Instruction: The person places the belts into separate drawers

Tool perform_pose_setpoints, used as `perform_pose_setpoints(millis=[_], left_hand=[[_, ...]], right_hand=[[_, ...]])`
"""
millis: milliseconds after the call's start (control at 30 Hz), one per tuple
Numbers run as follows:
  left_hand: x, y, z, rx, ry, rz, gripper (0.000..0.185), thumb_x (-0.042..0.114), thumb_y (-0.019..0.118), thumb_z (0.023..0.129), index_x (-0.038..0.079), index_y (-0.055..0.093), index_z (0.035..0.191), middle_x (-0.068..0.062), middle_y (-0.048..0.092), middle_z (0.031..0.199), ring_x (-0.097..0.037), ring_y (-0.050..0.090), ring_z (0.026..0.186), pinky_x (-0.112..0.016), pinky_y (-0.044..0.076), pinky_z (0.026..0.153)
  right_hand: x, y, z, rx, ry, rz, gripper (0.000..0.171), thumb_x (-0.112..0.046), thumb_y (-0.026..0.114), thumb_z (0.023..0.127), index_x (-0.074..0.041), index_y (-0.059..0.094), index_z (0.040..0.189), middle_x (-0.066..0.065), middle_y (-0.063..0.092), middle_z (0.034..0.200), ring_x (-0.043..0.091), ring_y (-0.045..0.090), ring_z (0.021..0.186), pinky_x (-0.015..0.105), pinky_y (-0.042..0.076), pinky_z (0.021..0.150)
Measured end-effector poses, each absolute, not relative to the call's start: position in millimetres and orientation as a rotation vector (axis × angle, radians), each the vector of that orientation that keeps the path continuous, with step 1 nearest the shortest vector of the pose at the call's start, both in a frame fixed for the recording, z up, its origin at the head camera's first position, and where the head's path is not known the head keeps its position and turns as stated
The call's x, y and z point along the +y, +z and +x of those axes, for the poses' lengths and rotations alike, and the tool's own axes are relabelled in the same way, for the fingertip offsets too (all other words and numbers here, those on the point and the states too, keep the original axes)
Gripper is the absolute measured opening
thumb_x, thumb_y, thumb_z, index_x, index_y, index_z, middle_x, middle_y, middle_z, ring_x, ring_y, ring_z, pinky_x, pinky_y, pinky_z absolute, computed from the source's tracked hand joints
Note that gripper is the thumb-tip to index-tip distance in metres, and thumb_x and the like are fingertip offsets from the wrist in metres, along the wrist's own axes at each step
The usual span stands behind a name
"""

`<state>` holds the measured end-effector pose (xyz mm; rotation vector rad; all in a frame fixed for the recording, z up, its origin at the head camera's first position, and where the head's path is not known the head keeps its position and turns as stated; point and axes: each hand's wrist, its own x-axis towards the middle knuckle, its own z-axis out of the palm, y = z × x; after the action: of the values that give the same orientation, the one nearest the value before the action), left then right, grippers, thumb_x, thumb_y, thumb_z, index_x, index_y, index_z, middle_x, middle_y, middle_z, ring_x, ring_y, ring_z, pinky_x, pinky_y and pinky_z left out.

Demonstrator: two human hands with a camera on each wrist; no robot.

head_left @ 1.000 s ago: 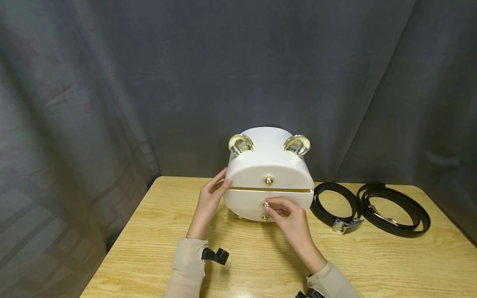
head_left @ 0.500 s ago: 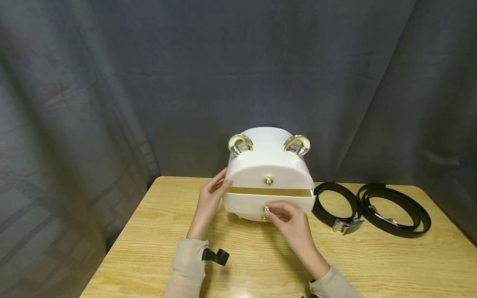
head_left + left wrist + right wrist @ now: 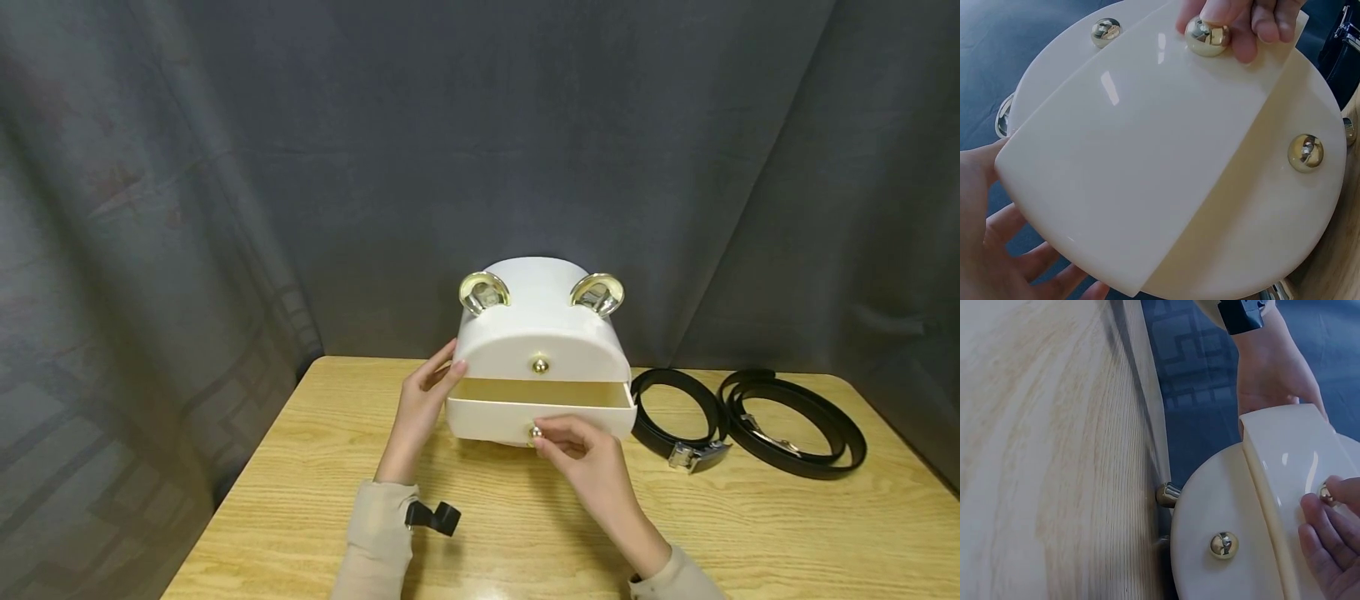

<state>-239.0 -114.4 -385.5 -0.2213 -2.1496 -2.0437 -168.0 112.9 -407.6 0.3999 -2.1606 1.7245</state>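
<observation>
A white rounded storage box [image 3: 542,292] with two gold ears stands on the table in the head view. Its middle drawer [image 3: 483,419] is pulled partway out, and the part of its inside that shows looks bare. My right hand [image 3: 588,462] pinches that drawer's gold knob [image 3: 1205,39] between thumb and fingers. Against the box's left side rests my left hand [image 3: 416,408], thumb at the front edge and fingers stretched along the side, as the left wrist view shows. The top drawer's knob [image 3: 540,365] and the bottom drawer's knob [image 3: 1305,153] are untouched.
Right of the box lie two coiled black belts: one belt [image 3: 647,427] has a silver buckle [image 3: 682,456], and the other belt [image 3: 853,433] sits farther right. The wooden table [image 3: 300,500] ends at a grey curtain [image 3: 525,167] behind the box.
The middle drawer has slid out toward me from a narrow gap to a wide one, my right hand moving with its knob. My left hand and the box body have stayed in place.
</observation>
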Motion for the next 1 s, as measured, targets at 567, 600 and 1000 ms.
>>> perform_pose_setpoints(millis=[567,600,1000], left_hand=[[-118,-386,-242,-2.149,-2.068,-0.265,0.046,0.026,0.066,0.098,0.017,0.057,0.142,-0.006,0.054,0.143,-0.025,0.056,0.126,-0.044,0.045,0.104],[-118,-386,-242,-2.149,-2.067,-0.27,0.046,0.025,0.065,0.098,0.016,0.056,0.142,-0.006,0.054,0.143,-0.025,0.055,0.126,-0.044,0.046,0.103],[-118,-387,-243,-2.151,-2.06,-0.273,0.046,0.024,0.065,0.098,0.015,0.056,0.142,-0.007,0.054,0.142,-0.026,0.056,0.125,-0.044,0.047,0.101]], right_hand=[[116,-410,-155,-2.209,1.652,0.411,0.025,0.003,0.081,0.077,-0.01,0.077,0.098,0.0,0.075,0.093,0.01,0.071,0.08,0.027,0.059,0.07],[116,-410,-154,-2.207,1.649,0.416,0.025,0.004,0.081,0.077,-0.009,0.077,0.098,0.0,0.075,0.092,0.011,0.071,0.079,0.027,0.059,0.069],[120,-412,-145,-2.201,1.621,0.456,0.025,0.004,0.08,0.077,-0.009,0.077,0.099,-0.003,0.075,0.093,0.012,0.071,0.081,0.026,0.058,0.07]])
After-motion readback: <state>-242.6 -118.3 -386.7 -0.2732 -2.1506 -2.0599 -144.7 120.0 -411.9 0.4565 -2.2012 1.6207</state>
